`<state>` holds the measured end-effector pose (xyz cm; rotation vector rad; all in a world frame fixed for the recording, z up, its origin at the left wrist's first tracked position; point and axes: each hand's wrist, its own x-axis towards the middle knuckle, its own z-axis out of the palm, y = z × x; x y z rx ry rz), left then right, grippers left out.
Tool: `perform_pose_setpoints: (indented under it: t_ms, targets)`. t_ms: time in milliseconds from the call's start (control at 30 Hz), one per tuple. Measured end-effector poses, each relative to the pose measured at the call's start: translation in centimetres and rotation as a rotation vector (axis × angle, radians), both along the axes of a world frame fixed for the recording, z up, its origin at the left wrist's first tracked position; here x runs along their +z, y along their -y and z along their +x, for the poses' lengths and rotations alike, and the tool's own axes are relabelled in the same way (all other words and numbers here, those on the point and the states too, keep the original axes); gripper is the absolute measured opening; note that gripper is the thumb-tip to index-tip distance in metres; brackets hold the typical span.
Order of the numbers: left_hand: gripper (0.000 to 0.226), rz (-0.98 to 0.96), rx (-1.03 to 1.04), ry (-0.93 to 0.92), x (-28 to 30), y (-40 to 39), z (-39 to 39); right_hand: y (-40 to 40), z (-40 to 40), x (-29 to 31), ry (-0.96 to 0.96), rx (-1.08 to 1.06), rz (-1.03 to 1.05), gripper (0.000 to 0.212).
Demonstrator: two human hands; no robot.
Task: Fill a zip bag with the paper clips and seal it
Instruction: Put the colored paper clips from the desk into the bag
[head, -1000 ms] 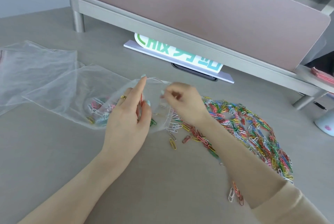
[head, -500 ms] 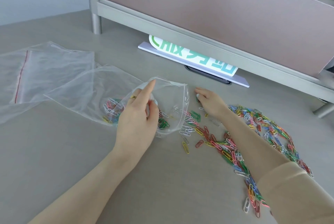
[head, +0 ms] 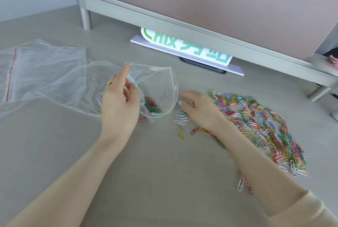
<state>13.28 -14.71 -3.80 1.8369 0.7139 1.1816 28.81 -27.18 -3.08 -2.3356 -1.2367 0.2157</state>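
A clear zip bag [head: 155, 84] lies on the desk with its mouth held wide, facing right. My left hand [head: 119, 106] pinches the near rim of that mouth. Several coloured paper clips [head: 152, 105] sit inside the bag. My right hand [head: 200, 109] rests just right of the bag's mouth, fingers curled down over a few clips on the desk; what it holds is hidden. A long heap of coloured paper clips [head: 261, 126] stretches across the desk to the right, with a few strays [head: 181, 122] by the bag.
A second clear zip bag [head: 36, 65] with a red strip lies flat at the left. A white sign with green letters [head: 186, 49] sits under the pink partition's metal rail [head: 182, 27] at the back. Two loose clips [head: 242, 184] lie near my right forearm.
My right hand left the bag's mouth, reached out to the clips on the desk, then drew back toward the bag. My left hand kept hold of the bag, whose mouth now gapes wider.
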Motion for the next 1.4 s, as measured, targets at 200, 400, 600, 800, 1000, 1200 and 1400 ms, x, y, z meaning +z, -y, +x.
perform_pose_setpoints:
  t_ms: [200, 400, 600, 800, 1000, 1200, 1400]
  targets:
    - [0.050, -0.024, 0.013, -0.001, 0.1, -0.2, -0.5, -3.1, -2.0, -1.8, 0.054, 0.097, -0.037, 0.037]
    - [0.051, -0.019, -0.014, -0.008, 0.0, 0.0, -0.5, -1.2, -1.0, -2.1, 0.185, 0.001, 0.037, 0.011]
    - [0.051, 0.016, -0.023, -0.024, 0.1, 0.6, -0.4, 1.9, 0.0, -1.5, 0.182, -0.101, 0.046, 0.008]
    - [0.049, 0.034, -0.032, -0.032, 0.2, 0.8, -0.5, 2.2, -5.1, -0.9, 0.280, 0.239, -0.224, 0.056]
    - [0.049, 0.050, -0.044, -0.044, 0.1, 0.9, -0.4, 2.3, -4.7, -2.0, 0.247, 0.213, -0.394, 0.056]
    - [0.048, 0.064, -0.098, -0.074, -0.1, 1.6, -0.4, 2.7, -1.2, -2.2, 0.347, -0.031, -0.417, 0.063]
    - [0.050, 0.112, -0.168, -0.110, -0.2, 2.4, -0.4, 3.3, 1.5, -2.3, 0.262, -0.246, -0.381, 0.079]
